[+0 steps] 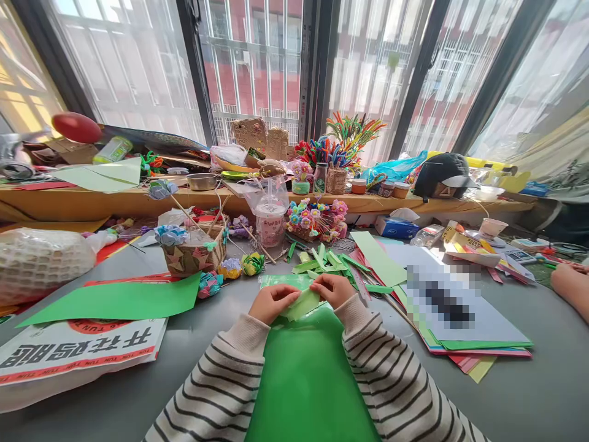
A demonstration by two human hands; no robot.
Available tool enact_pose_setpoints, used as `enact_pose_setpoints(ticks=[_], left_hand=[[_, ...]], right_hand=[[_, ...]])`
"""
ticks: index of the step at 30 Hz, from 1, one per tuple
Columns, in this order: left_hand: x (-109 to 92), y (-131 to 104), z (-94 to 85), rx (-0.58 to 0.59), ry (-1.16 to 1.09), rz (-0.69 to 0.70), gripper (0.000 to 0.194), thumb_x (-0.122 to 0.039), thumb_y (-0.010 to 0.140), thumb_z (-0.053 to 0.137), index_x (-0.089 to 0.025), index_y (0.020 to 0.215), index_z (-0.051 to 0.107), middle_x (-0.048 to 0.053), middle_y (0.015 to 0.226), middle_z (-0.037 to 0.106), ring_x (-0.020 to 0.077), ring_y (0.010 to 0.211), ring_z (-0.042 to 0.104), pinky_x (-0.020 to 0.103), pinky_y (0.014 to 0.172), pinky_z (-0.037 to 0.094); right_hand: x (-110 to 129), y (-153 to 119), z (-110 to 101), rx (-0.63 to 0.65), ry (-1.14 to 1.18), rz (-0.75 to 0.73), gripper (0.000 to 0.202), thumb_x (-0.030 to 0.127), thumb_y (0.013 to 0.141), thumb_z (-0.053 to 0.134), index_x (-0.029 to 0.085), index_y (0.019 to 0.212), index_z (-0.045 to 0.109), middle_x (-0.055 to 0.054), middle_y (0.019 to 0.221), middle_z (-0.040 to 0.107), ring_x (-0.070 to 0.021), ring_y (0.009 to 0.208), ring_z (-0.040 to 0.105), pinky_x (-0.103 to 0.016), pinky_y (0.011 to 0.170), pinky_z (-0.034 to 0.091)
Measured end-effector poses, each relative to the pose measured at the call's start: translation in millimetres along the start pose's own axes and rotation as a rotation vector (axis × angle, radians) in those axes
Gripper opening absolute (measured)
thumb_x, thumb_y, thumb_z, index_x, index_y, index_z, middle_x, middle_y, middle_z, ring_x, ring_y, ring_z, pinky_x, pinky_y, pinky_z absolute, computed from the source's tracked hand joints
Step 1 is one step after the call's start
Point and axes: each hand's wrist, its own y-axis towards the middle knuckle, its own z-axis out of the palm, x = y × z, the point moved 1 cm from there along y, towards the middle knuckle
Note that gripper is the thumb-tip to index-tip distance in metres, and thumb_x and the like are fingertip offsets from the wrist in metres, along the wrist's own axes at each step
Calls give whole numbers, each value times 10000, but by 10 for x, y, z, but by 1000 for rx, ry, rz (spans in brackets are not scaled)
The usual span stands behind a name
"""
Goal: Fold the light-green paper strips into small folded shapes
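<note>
Between my two hands is a small piece of light green paper [304, 303], held above a shiny green sheet [313, 380]. My left hand [275, 302] pinches its left side, fingers closed. On the paper's upper right, my right hand [335, 290] grips with thumb and fingers together. Just beyond the hands lies a pile of cut green paper strips [324, 261]. To the left, a larger green paper sheet [115, 299] rests over a printed white bag [92, 350].
A basket with paper flowers [193, 255] stands at left, beside a lidded plastic cup [270, 222]. Stacked paper sheets [497, 319] lie at right. Another person's hand [570, 285] shows at the right edge. Craft supplies crowd the wooden ledge [257, 202].
</note>
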Motion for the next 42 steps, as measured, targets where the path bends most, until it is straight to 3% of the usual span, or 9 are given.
enact_pose_setpoints(ticks=[3,8,10,14,19,24,31,42], left_hand=[[22,-3,17,36,-1,-28,244,-336,544,609,-130,672,636,45,656,625,157,629,542,248,590,413],[18,1,6,-88,-1,-27,243,-347,553,600,-120,637,619,23,602,593,128,586,509,230,566,392],[15,3,15,-75,-33,-32,242,-347,555,599,-120,637,613,15,591,586,121,577,505,226,563,391],[-3,-9,52,14,-90,-38,239,-346,550,605,-120,627,606,19,599,590,123,574,515,230,557,401],[-66,-26,73,-42,-137,-1,259,-351,555,605,-123,677,599,26,622,594,130,585,525,236,540,428],[-83,-24,79,-57,-173,-3,230,-339,537,623,-120,596,584,6,546,565,111,529,514,225,519,430],[-42,-10,58,-1,-363,-101,240,-307,501,659,-109,605,573,-8,535,563,109,527,529,253,555,446],[-13,20,29,55,-478,-203,247,-273,455,690,-115,611,581,-14,538,559,91,518,529,235,555,439]], right_hand=[[36,-11,18,-7,58,9,204,366,597,569,165,568,554,16,456,510,-104,413,488,-219,414,417],[96,-17,39,-65,245,80,265,394,564,588,139,628,557,17,467,520,-99,415,501,-223,432,429],[100,-18,44,-37,273,89,273,394,551,596,134,623,554,19,470,524,-96,420,504,-222,440,433],[96,-30,47,19,240,59,245,389,588,566,146,593,533,30,467,507,-88,419,489,-214,434,425],[117,-62,71,110,100,18,225,374,626,539,163,556,505,26,482,497,-104,450,504,-221,439,424],[139,-83,108,128,-33,-27,211,345,614,558,159,534,498,19,471,493,-106,456,496,-216,431,411],[141,-87,93,151,150,39,231,366,638,530,137,648,550,1,565,540,-104,512,511,-224,486,432],[178,-100,84,158,212,70,223,363,626,542,141,618,530,21,535,502,-81,469,469,-199,446,406]])
